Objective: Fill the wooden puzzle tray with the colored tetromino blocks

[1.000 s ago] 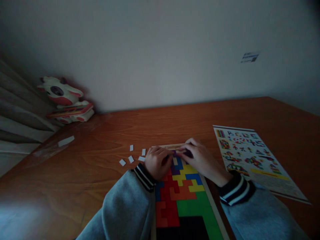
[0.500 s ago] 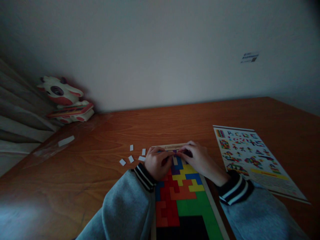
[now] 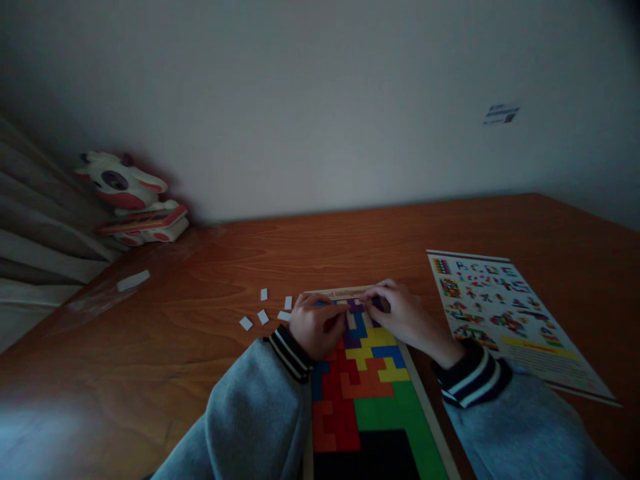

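Observation:
A block puzzle board [image 3: 423, 400] with a pale frame lies in front of me, filled with coloured pieces. My left hand [image 3: 317, 325] rests over its upper left part, thumb and forefinger closed near the top row. Across from it, my right hand [image 3: 395, 310] is pinched at the upper right, fingertips by a purple piece [image 3: 354, 305]. Whatever either pinch holds is too small or hidden to make out. Just below the fingertips, a small white rectangle [image 3: 352, 321] lies beside a blue piece [image 3: 360, 323]. Red, orange, yellow, green and black pieces fill the nearer part.
Several small white rectangles [image 3: 263, 317] lie on the wooden table [image 3: 215, 380] left of the board. A printed picture sheet [image 3: 510, 307] lies at the right. At the back left sits a cow-shaped toy [image 3: 133, 200], near a curtain [image 3: 40, 227].
My right hand has shifted slightly right, widening the gap between the two hands' fingertips. More of the purple piece and the frame's lettering shows. My left hand has barely moved.

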`<state>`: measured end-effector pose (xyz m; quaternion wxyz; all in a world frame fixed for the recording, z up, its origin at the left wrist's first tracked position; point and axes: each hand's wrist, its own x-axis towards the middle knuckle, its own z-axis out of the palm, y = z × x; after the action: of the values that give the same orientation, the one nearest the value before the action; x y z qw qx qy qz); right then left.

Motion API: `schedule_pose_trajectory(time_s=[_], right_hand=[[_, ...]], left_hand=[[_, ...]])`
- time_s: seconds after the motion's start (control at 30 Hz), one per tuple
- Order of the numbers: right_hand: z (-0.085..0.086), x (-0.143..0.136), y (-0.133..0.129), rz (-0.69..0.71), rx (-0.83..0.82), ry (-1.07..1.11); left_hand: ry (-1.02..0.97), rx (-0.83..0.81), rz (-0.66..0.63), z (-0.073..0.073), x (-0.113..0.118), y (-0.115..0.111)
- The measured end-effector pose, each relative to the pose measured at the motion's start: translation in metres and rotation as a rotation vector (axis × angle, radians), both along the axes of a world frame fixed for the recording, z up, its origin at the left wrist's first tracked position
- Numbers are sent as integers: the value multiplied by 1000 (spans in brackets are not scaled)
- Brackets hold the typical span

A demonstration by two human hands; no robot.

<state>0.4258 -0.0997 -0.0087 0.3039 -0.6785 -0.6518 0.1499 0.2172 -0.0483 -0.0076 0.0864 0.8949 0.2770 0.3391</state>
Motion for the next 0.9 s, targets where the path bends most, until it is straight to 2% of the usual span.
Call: schedule_pose_trajectory(time_s=[0.2,0.6,0.9], right_hand=[[-3,-1,0,-33,-8,-2],[2,-5,0,-72,-59,3],[0,-5,0,-62,-46,-19]], left_hand=[[-10,12,4,0,0,0],[-2,-3,-8,0,-1,1],[-8,-8,3,-1,0,1]])
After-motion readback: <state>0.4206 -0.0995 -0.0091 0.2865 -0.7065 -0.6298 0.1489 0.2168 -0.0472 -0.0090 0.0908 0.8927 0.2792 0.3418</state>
